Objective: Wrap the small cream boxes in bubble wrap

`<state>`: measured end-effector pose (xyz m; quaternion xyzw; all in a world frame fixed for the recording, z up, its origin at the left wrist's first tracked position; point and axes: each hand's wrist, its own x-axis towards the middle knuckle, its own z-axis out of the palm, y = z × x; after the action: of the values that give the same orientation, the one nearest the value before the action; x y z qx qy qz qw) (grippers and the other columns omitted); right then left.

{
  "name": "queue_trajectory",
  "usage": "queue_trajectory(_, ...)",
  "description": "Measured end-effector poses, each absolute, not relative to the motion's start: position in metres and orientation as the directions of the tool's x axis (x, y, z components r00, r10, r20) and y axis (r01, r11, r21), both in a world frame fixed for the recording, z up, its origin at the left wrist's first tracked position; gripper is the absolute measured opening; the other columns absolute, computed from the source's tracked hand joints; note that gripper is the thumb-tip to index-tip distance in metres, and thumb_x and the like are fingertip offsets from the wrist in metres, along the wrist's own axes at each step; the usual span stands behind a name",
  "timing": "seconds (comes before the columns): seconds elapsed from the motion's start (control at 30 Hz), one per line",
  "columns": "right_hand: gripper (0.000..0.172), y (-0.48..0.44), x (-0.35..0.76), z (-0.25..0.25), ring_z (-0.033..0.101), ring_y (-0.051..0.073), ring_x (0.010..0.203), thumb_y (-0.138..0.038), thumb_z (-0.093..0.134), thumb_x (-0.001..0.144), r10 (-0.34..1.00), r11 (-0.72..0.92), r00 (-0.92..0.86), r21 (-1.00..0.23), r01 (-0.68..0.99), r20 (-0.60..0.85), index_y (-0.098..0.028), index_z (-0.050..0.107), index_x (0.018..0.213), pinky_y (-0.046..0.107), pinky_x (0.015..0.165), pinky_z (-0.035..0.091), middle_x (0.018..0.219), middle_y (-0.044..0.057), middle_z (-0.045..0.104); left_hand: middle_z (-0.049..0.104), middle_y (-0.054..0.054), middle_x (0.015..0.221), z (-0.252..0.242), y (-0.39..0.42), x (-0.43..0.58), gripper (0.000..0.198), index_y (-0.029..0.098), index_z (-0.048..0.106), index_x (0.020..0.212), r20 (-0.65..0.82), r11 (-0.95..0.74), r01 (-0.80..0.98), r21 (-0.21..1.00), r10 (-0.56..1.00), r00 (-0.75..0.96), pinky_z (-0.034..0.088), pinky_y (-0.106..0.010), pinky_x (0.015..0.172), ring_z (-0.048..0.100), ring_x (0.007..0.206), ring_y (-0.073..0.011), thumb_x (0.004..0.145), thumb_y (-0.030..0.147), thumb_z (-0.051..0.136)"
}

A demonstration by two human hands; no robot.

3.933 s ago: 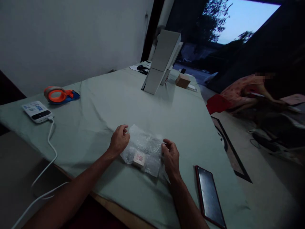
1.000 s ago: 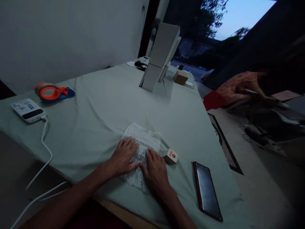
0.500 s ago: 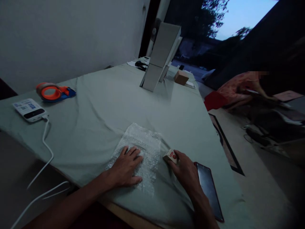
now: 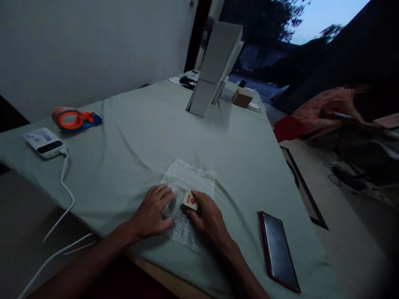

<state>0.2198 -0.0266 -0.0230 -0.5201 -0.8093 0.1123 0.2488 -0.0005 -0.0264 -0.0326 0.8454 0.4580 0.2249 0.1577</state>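
Note:
A sheet of bubble wrap [image 4: 188, 176] lies flat near the front edge of the cloth-covered table. My right hand [image 4: 209, 216] grips a small white box with red print [image 4: 190, 201] between thumb and fingers, over the middle of the sheet. Its lower side is hidden, so whether it rests on the wrap I cannot tell. On the sheet's left edge is my left hand [image 4: 152, 211], fingers stretched out and thumb apart, holding nothing. A phone in a red case [image 4: 279, 251] lies to the right of my right arm.
At the left sit an orange and blue tape dispenser [image 4: 76, 119] and a white device [image 4: 45, 142] with a cable. A tall white box [image 4: 212, 68] and a brown carton [image 4: 242, 97] stand farther back. A person in red clothing [image 4: 321, 110] is bent over at the right.
My right hand has carried the small box leftward from beside the bubble wrap to over it. My left hand has shifted left, toward the sheet's edge.

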Motion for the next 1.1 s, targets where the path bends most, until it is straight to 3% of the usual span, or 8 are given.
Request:
queue_trajectory(0.1, 0.051, -0.028, 0.224, -0.028, 0.061, 0.027, 0.109, -0.028, 0.059, 0.085, 0.901, 0.427, -0.333, -0.432, 0.795, 0.279, -0.017, 0.047, 0.133, 0.043, 0.092, 0.050, 0.121, 0.013, 0.063, 0.050, -0.012, 0.139, -0.034, -0.027, -0.002, 0.061, 0.018, 0.048, 0.130, 0.193, -0.529, 0.717, 0.453, 0.844, 0.501, 0.024, -0.051, 0.115, 0.038, 0.134, -0.0305, 0.074, 0.034, 0.064)
queue_trajectory(0.27, 0.045, -0.028, 0.223, -0.029, 0.060, 0.026, 0.112, -0.032, 0.058, 0.088, 0.893, 0.441, -0.318, -0.477, 0.760, 0.319, -0.016, 0.050, 0.128, 0.042, 0.095, 0.049, 0.122, 0.014, 0.063, 0.048, -0.012, 0.141, -0.038, -0.027, 0.001, 0.070, 0.016, 0.040, 0.137, 0.165, -0.526, 0.728, 0.439, 0.844, 0.511, 0.022, -0.049, 0.116, 0.037, 0.135, -0.0299, 0.074, 0.036, 0.065)
queue_trajectory(0.47, 0.048, -0.027, 0.215, -0.037, 0.061, 0.027, 0.108, -0.024, 0.056, 0.085, 0.886, 0.459, -0.359, -0.442, 0.771, 0.294, -0.018, 0.047, 0.133, 0.043, 0.091, 0.050, 0.122, 0.013, 0.063, 0.049, -0.012, 0.141, -0.034, -0.028, 0.001, 0.072, 0.018, 0.037, 0.138, 0.139, -0.507, 0.747, 0.430, 0.855, 0.500, 0.022, -0.049, 0.116, 0.038, 0.134, -0.0300, 0.074, 0.036, 0.065)
queue_trajectory(0.67, 0.056, -0.031, 0.225, -0.016, 0.055, 0.030, 0.118, -0.030, 0.058, 0.085, 0.876, 0.478, -0.377, -0.434, 0.764, 0.301, -0.018, 0.041, 0.137, 0.047, 0.096, 0.047, 0.129, 0.016, 0.057, 0.047, -0.011, 0.142, -0.030, -0.030, -0.002, 0.071, 0.020, 0.038, 0.139, 0.135, -0.510, 0.739, 0.441, 0.851, 0.508, 0.024, -0.051, 0.115, 0.038, 0.135, -0.0308, 0.075, 0.036, 0.064)
queue_trajectory(0.77, 0.044, -0.048, 0.230, 0.014, 0.057, 0.029, 0.112, -0.034, 0.060, 0.085, 0.876, 0.482, -0.402, -0.439, 0.759, 0.267, -0.021, 0.050, 0.126, 0.047, 0.094, 0.046, 0.120, 0.014, 0.060, 0.049, -0.010, 0.141, -0.024, -0.034, -0.008, 0.067, 0.022, 0.042, 0.137, 0.145, -0.533, 0.716, 0.450, 0.835, 0.531, 0.025, -0.051, 0.115, 0.038, 0.135, -0.0309, 0.076, 0.038, 0.064)
queue_trajectory(0.93, 0.041, -0.083, 0.224, 0.026, 0.056, 0.027, 0.099, -0.031, 0.071, 0.073, 0.821, 0.526, -0.571, -0.381, 0.761, -0.006, -0.022, 0.058, 0.111, 0.043, 0.085, 0.047, 0.113, 0.009, 0.062, 0.048, -0.009, 0.143, -0.016, -0.046, -0.020, 0.074, 0.025, 0.045, 0.135, 0.113, -0.575, 0.688, 0.442, 0.797, 0.594, 0.022, -0.054, 0.115, 0.034, 0.137, -0.0334, 0.068, 0.042, 0.072)
queue_trajectory(1.03, 0.018, -0.088, 0.221, 0.007, 0.058, 0.024, 0.091, -0.016, 0.059, 0.081, 0.850, 0.503, -0.527, -0.323, 0.802, 0.014, -0.020, 0.060, 0.099, 0.039, 0.082, 0.046, 0.101, 0.007, 0.066, 0.043, -0.010, 0.147, -0.013, -0.051, -0.021, 0.080, 0.026, 0.045, 0.136, 0.088, -0.594, 0.676, 0.436, 0.776, 0.625, 0.020, -0.056, 0.116, 0.030, 0.139, -0.0350, 0.063, 0.041, 0.076)
queue_trajectory(1.1, 0.013, -0.084, 0.222, -0.001, 0.060, 0.021, 0.082, -0.014, 0.050, 0.088, 0.873, 0.471, -0.486, -0.343, 0.813, 0.049, -0.020, 0.061, 0.091, 0.034, 0.077, 0.045, 0.089, 0.005, 0.068, 0.042, -0.010, 0.147, -0.010, -0.050, -0.019, 0.078, 0.026, 0.046, 0.135, 0.081, -0.601, 0.665, 0.444, 0.765, 0.638, 0.021, -0.056, 0.116, 0.029, 0.140, -0.0348, 0.064, 0.038, 0.076)
